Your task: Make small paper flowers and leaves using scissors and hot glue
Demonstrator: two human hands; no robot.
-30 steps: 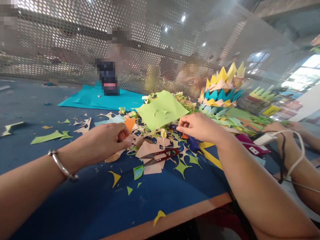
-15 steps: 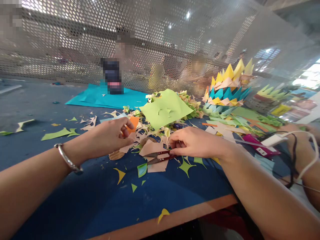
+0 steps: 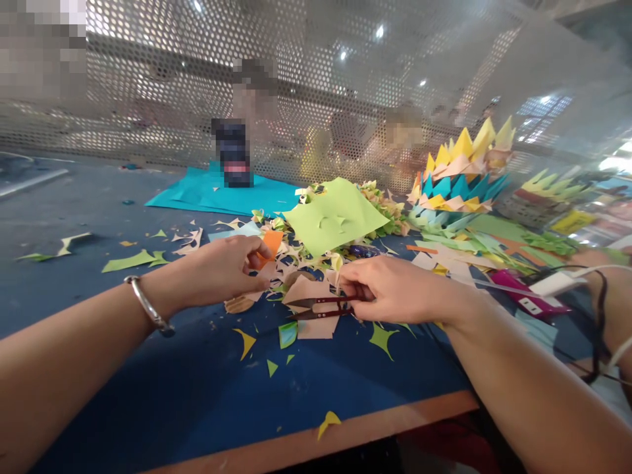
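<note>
Left hand point(image 3: 224, 270) pinched shut on an orange paper piece point(image 3: 271, 242), thumb and fingertips closed over its lower edge, held just above the scrap heap point(image 3: 296, 260). Silver bangle point(image 3: 148, 307) on that wrist. Right hand point(image 3: 395, 289) curled, fingers closed around the back end of red-handled snips point(image 3: 320, 307), blades pointing left over a tan paper scrap point(image 3: 309, 293) on the blue table point(image 3: 148, 395). Snips low, at or just above the table; cannot tell whether lifted clear. Green sheet point(image 3: 336, 214) tented over the heap, behind both hands. Folded paper crown point(image 3: 459, 174) farther right, teal sheet point(image 3: 222, 194) beyond by the perforated screen point(image 3: 345, 79). Green and yellow offcuts scattered near the table's front edge.
</note>
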